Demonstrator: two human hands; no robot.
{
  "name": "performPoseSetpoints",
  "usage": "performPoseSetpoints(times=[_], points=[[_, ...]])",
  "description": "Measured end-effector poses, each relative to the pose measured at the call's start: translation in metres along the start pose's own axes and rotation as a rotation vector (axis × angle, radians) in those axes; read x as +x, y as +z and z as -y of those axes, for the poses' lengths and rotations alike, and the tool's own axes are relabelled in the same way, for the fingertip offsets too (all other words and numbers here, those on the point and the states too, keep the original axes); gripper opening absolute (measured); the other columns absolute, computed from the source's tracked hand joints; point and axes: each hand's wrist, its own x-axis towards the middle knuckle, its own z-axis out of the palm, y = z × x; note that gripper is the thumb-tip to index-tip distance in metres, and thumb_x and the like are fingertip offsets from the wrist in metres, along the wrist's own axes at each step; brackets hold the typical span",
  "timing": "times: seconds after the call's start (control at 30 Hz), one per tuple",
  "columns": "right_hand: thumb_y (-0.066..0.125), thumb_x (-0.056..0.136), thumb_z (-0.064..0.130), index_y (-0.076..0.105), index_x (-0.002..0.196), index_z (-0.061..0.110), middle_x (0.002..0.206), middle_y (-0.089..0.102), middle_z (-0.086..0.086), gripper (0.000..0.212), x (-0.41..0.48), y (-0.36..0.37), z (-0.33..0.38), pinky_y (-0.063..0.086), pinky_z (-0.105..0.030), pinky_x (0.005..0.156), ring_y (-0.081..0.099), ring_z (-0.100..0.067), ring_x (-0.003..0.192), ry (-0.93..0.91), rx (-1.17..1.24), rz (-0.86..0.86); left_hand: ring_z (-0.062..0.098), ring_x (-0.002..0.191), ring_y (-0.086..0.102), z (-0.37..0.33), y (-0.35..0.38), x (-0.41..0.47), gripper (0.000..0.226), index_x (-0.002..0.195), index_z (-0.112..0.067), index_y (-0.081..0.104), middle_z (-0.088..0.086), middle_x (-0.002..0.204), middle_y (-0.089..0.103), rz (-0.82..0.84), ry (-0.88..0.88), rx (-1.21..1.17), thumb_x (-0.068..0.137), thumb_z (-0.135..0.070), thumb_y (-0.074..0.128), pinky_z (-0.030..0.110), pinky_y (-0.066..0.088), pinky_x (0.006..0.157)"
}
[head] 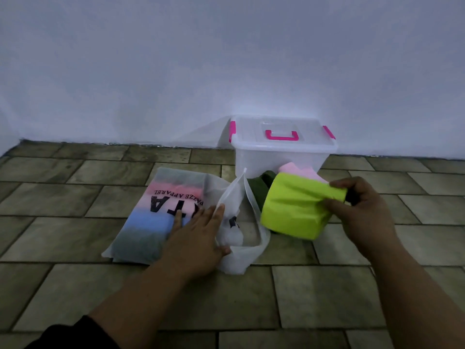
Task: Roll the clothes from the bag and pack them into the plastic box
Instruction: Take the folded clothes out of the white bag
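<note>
A translucent white bag (161, 210) with black lettering lies on the tiled floor, folded clothes in grey, pink and blue showing through it. My left hand (196, 238) rests flat on the bag near its open mouth, fingers straight. My right hand (357, 205) grips the edge of a folded lime-green garment (294, 210), held just above the floor to the right of the bag. A pink garment (299, 171) and a dark green one (261, 185) lie behind it. The clear plastic box (276, 157) with pink handle and clips stands shut against the wall.
The floor is grey-brown stone tile (75, 285). A plain white wall (226, 59) rises right behind the box. A dark sleeve (70, 336) shows at the bottom left.
</note>
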Motion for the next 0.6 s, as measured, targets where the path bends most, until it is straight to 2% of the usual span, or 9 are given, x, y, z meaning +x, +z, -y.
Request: performPoseSetpoints(times=[0.07,0.13,0.2,0.3,0.43,0.53,0.6], points=[[0.075,0.069,0.004,0.059,0.087,0.031,0.099,0.065,-0.001,0.036,0.003,0.019,-0.003,0.043,-0.029,0.073,0.060,-0.021,0.093,-0.031,-0.081,-0.161,0.015,0.145,-0.006,-0.002,0.002,-0.002,0.086,0.138,-0.037,-0.028,-0.004,0.159,-0.006,-0.003,0.011,0.041,0.085,-0.067,0.033,0.048,-0.019,0.107],[0.075,0.067,0.007,0.060,0.092,0.023,0.097,0.057,-0.003,0.034,-0.002,0.044,-0.009,0.034,-0.024,0.068,0.056,-0.024,0.088,-0.098,-0.246,-0.197,0.016,0.145,-0.006,-0.003,0.003,-0.004,0.085,0.141,-0.035,-0.025,-0.002,0.159,-0.005,-0.001,0.012,0.065,0.085,-0.066,0.032,0.048,-0.019,0.108],[0.076,0.065,0.011,0.062,0.094,0.016,0.097,0.055,-0.007,0.033,-0.010,0.067,-0.017,0.036,-0.029,0.068,0.055,-0.030,0.088,-0.166,-0.432,-0.140,0.016,0.145,-0.004,-0.004,0.002,-0.006,0.085,0.143,-0.035,-0.022,-0.002,0.159,-0.002,0.001,0.012,0.073,0.085,-0.065,0.033,0.048,-0.018,0.109],[0.076,0.066,0.018,0.062,0.097,0.016,0.102,0.058,-0.009,0.034,-0.018,0.081,-0.023,0.039,-0.041,0.078,0.056,-0.033,0.096,-0.176,-0.596,-0.083,0.016,0.145,-0.004,-0.004,0.001,-0.011,0.085,0.144,-0.034,-0.019,-0.002,0.159,-0.001,0.016,0.012,0.082,0.086,-0.063,0.035,0.047,-0.019,0.108],[0.075,0.070,0.026,0.062,0.102,0.020,0.106,0.059,-0.006,0.035,-0.021,0.074,-0.017,0.038,-0.039,0.080,0.055,-0.030,0.100,-0.158,-0.627,-0.044,0.016,0.145,-0.005,-0.007,-0.003,-0.022,0.084,0.146,-0.033,-0.017,-0.002,0.159,-0.002,0.024,-0.006,0.082,0.087,-0.061,0.036,0.047,-0.018,0.109],[0.078,0.070,0.026,0.062,0.102,0.018,0.100,0.058,-0.005,0.036,-0.047,0.067,-0.011,0.040,-0.031,0.072,0.054,-0.022,0.090,-0.241,-0.476,-0.142,0.012,0.144,-0.008,-0.008,-0.004,-0.032,0.085,0.144,-0.036,-0.018,-0.006,0.159,-0.004,0.027,-0.020,-0.014,0.085,-0.064,0.036,0.045,-0.016,0.110],[0.072,0.074,0.034,0.058,0.102,0.020,0.097,0.055,0.001,0.033,-0.076,0.070,-0.009,0.038,-0.027,0.071,0.049,-0.013,0.087,-0.254,-0.381,-0.141,0.010,0.144,-0.008,-0.004,-0.012,-0.031,0.082,0.145,-0.038,-0.013,-0.009,0.159,-0.003,-0.030,-0.053,-0.135,0.084,-0.070,0.031,0.047,-0.012,0.112]])
